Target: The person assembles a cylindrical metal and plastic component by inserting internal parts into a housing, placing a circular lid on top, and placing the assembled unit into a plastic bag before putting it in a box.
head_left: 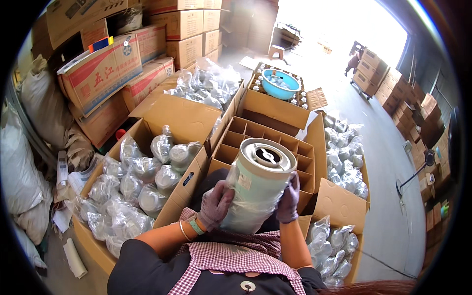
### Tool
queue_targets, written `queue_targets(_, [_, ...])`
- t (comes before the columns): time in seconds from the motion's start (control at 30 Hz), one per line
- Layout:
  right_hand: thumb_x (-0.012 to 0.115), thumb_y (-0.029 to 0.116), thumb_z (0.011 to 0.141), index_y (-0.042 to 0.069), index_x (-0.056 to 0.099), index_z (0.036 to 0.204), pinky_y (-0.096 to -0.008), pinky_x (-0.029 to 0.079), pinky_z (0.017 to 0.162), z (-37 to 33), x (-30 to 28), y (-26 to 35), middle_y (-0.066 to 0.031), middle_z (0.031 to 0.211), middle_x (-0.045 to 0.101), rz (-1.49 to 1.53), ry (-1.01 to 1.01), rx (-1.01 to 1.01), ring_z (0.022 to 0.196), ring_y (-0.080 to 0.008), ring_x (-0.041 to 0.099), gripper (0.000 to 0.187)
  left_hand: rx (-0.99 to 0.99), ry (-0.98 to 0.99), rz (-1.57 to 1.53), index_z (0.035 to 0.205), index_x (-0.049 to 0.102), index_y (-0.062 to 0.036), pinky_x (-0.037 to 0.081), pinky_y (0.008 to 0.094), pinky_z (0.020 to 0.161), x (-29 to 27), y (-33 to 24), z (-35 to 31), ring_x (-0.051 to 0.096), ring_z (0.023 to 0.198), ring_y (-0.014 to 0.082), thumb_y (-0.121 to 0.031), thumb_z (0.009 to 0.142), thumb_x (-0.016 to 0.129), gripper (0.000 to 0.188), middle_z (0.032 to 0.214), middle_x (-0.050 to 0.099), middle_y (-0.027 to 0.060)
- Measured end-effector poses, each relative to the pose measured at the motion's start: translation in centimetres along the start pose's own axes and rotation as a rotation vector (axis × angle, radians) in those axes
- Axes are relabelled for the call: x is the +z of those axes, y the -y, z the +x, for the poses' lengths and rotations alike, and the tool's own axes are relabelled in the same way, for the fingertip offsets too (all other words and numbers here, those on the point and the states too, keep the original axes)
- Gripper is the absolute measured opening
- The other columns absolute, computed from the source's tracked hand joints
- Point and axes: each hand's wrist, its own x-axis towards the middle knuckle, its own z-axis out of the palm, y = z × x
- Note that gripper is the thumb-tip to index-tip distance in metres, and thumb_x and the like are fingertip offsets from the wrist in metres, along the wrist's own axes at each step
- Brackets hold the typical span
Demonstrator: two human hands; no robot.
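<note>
In front of my body I hold a pale green cylindrical canister (253, 196) between both hands. A beige ring rims its upper end, with a dark round opening in the middle, and a small white label is on its side. Clear plastic film wraps the lower part. My left hand (216, 204), in a greyish-purple glove, grips the left side; my gloved right hand (289, 199) presses on the right side, its fingers partly hidden behind. Just beyond the canister stands a carton with cardboard dividers (236, 139), whose visible cells hold nothing.
An open carton of plastic-wrapped round pieces (142, 179) stands at left; similar bagged pieces (344, 152) fill cartons at right. A blue basin (281, 84) rests on a divided carton ahead. Stacked cartons (105, 69) rise at far left. Farther right, a person moves a loaded cart (364, 91).
</note>
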Motion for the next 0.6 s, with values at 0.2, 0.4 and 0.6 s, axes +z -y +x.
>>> queue_targets(0.2, [0.075,0.028,0.090,0.003,0.063,0.103,-0.0480,0.049,0.105,3.1,9.9,10.1,-0.0074,0.099,0.067,-0.329,0.085,-0.335,0.100,-0.0224,0.065,0.031,0.685,-0.370,0.153,0.101,0.063,-0.0008,0.053,0.0415,0.082,-7.6,-6.1,4.8,0.064,0.096,0.0303,-0.017,0.095,0.066,0.017,0.117,0.062,0.0218])
queue_targets(0.4, [0.080,0.016,0.072,0.009,0.067,0.073,-0.0616,0.043,0.110,3.3,23.7,13.5,-0.0023,0.075,0.061,-0.994,0.724,-0.860,0.096,-0.0336,0.070,0.015,0.335,0.679,-0.452,0.116,0.066,-0.0017,0.051,0.0446,0.089,-7.7,-12.2,7.3,0.064,0.098,0.0293,-0.008,0.092,0.063,0.025,0.108,0.064,0.0166])
queue_targets(0.6, [0.084,0.035,0.081,0.001,0.074,0.105,-0.0482,0.049,0.101,6.6,18.9,7.4,-0.0126,0.101,0.070,-0.880,0.761,-0.428,0.105,-0.0324,0.068,0.043,-0.214,0.467,-0.500,0.114,0.066,-0.0006,0.051,0.0290,0.079,-14.9,-8.2,4.6,0.057,0.088,0.0089,-0.014,0.102,0.064,0.017,0.094,0.065,0.0017])
